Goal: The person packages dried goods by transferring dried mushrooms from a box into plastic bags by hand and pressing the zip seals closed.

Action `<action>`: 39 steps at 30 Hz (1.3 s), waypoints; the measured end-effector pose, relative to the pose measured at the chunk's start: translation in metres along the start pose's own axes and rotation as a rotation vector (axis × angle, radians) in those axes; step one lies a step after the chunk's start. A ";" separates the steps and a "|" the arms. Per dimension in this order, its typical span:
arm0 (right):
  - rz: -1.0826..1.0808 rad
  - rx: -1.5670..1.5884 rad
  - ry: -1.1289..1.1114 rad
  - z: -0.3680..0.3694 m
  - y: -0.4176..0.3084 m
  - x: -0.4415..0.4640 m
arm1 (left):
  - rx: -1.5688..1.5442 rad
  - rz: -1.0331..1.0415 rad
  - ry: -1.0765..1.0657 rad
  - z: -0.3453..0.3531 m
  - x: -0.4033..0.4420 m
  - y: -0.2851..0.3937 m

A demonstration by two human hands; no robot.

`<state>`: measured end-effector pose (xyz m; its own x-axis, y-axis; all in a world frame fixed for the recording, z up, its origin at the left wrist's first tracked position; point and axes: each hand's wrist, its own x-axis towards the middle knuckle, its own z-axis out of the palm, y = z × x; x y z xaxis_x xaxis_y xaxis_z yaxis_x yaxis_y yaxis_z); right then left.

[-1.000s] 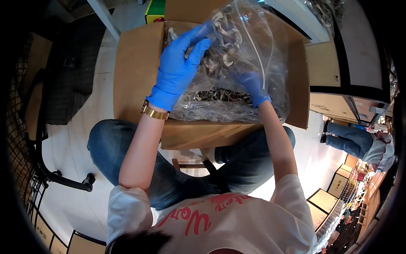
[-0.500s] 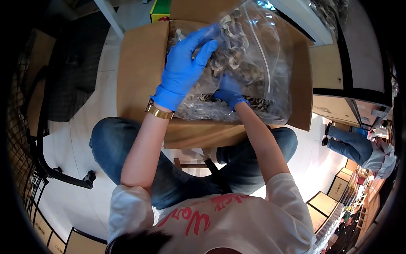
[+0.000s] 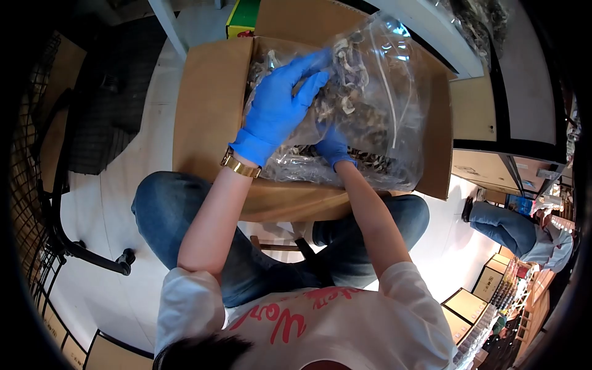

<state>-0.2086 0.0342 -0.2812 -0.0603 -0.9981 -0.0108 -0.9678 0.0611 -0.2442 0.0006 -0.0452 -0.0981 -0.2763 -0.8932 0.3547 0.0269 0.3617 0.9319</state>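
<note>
A clear zip bag [image 3: 394, 80] of curled, grey-and-white dried pieces, perhaps mushrooms, lies tilted over the open cardboard box [image 3: 209, 105]. My left hand [image 3: 280, 105], in a blue glove, grips the bag's left side, fingers on the plastic and thumb bent in. Lower down, my right hand [image 3: 333, 147], also gloved, reaches beneath the bag; its fingers are hidden behind the plastic. More dark and pale dried pieces [image 3: 370, 161] show under it, in a clear plastic liner [image 3: 302, 171] inside the box.
The box stands between my knees. A green and yellow box [image 3: 243, 17] sits behind it, beside a white metal frame [image 3: 441, 37]. On the left are a black wheeled base [image 3: 117, 262] and wire mesh. A person in jeans [image 3: 502, 225] is at far right, near cartons [image 3: 468, 305].
The view has shifted a little. The bag's upper part leans slightly further right, and my right hand sits a bit deeper under it. My left hand keeps its hold on the side.
</note>
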 end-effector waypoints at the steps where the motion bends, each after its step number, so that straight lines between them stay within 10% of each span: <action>1: 0.127 0.032 -0.148 -0.007 -0.001 0.003 | 0.017 -0.001 -0.004 0.001 0.000 0.000; 5: 0.232 0.078 -0.352 -0.034 0.001 -0.002 | 0.142 0.067 -0.021 0.000 0.000 0.002; 10: 0.110 -0.024 0.075 -0.033 0.028 -0.032 | 0.191 0.118 -0.045 0.001 -0.001 0.002; 13: 0.103 0.630 0.342 -0.016 0.069 -0.023 | 0.177 0.068 -0.093 0.003 -0.003 0.002; 22: 0.340 1.181 0.635 -0.156 0.018 -0.040 | 0.199 0.100 -0.103 0.003 -0.005 -0.004; 39: 0.109 1.130 0.762 -0.293 -0.040 -0.023 | 0.267 0.112 -0.234 0.032 -0.023 -0.019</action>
<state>-0.2405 0.0564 0.0124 -0.5970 -0.7161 0.3616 -0.2463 -0.2654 -0.9321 -0.0244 -0.0228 -0.1260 -0.4991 -0.7700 0.3975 -0.1733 0.5381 0.8249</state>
